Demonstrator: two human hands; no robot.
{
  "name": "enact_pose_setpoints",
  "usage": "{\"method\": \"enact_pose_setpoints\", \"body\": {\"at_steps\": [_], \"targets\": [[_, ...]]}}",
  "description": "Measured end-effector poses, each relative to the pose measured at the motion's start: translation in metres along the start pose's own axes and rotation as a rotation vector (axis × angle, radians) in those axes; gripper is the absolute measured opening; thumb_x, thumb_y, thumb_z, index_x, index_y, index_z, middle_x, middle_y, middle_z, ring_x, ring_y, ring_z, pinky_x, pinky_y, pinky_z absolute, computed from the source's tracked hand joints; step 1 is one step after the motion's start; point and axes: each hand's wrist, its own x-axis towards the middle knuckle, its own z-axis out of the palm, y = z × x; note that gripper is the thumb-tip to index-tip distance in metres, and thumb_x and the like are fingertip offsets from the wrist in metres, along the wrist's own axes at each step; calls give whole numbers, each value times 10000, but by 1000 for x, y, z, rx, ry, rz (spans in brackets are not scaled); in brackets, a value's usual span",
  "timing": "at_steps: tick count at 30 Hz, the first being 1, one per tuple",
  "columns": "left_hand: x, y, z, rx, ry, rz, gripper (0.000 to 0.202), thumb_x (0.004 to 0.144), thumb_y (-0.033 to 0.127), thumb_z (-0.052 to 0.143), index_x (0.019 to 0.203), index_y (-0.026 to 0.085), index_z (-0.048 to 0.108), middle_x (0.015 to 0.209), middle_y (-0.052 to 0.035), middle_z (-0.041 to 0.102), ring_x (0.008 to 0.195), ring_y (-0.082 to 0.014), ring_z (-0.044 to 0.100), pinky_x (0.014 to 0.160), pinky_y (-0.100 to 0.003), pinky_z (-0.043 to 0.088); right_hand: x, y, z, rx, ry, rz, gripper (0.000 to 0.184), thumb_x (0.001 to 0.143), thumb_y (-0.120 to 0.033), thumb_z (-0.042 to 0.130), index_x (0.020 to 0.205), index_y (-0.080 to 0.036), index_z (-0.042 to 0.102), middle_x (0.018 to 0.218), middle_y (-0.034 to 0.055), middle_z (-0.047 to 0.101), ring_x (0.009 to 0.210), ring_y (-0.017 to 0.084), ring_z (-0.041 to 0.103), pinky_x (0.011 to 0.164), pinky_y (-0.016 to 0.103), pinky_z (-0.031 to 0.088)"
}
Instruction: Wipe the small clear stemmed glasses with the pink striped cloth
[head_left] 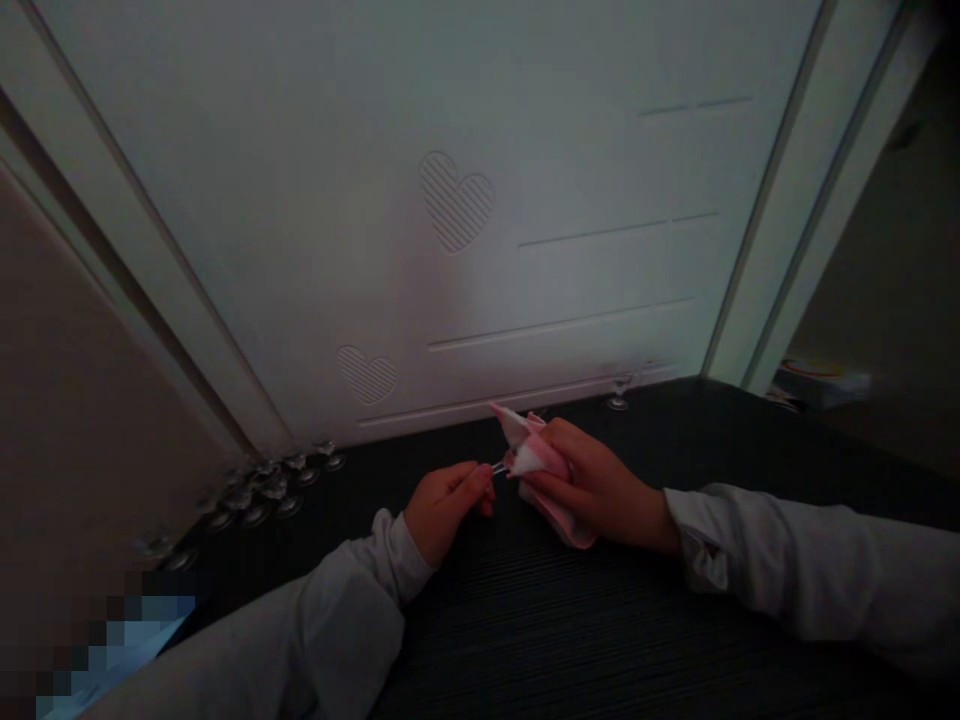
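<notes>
Dark tabletop (525,620): left hand (450,505) pinches a glass stem (499,467), right hand (600,485) clasps cloth (536,455) round it, seemingly mid-wipe; other glasses (255,490) stand aside.

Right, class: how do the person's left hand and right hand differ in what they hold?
The left hand pinches a small clear item at its fingertips; the right hand wraps around a pink and white cloth. The left hand lies nearer the cluster of small glasses, the right hand nearer the lone glass. Both show white sleeves.

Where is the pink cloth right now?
Head view, centre: the pink cloth is bunched in the right hand, beside the left hand, above the dark table.
</notes>
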Motion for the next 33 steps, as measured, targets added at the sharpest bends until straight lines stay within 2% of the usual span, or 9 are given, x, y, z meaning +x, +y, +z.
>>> {"method": "enact_pose_setpoints", "body": {"at_steps": [8,12,17,20,24,28,33], "targets": [[0,2,4,-53,64,3,257,777,394,414,763,157,511,653,14,506,588,-114,464,540,-240,365,1,3,2,34,9,40,122,780,-240,510,879,-171,529,820,28,480,784,163,470,694,307,390],[2,1,4,-79,80,-45,284,774,398,400,782,143,523,622,9,519,554,-112,463,521,-241,351,1,1,1,62,20,52,129,819,-229,437,906,-174,516,817,31,476,771,157,472,678,298,393],[7,-2,2,-147,80,-98,333,768,412,368,797,119,524,607,-7,538,515,-112,478,493,-241,330,0,0,3,114,61,143,198,858,-305,343,824,-168,483,750,26,468,669,143,473,612,291,407],[8,-4,1,-167,91,-120,336,766,416,363,797,119,519,592,-2,536,497,-110,479,486,-239,328,-1,2,4,202,69,192,207,861,-330,352,904,-168,473,805,34,506,721,147,498,652,295,422],[7,-5,1,-141,72,-101,309,776,394,360,793,128,516,596,1,536,502,-111,482,494,-240,332,-2,2,3,295,5,156,288,844,-350,402,1071,-176,431,933,51,524,826,160,507,739,314,418],[6,-3,2,-92,25,-54,305,804,362,318,843,132,515,597,6,531,514,-113,476,507,-243,340,-1,-2,0,273,-102,75,283,837,-335,416,1056,-160,457,912,56,528,799,160,504,725,320,421],[4,4,1,-3,-19,0,271,802,329,339,684,156,512,590,8,525,557,-120,480,572,-251,386,-1,-8,-5,171,-298,-84,350,791,-292,497,1113,-162,452,985,77,559,854,179,515,762,342,415]]}}
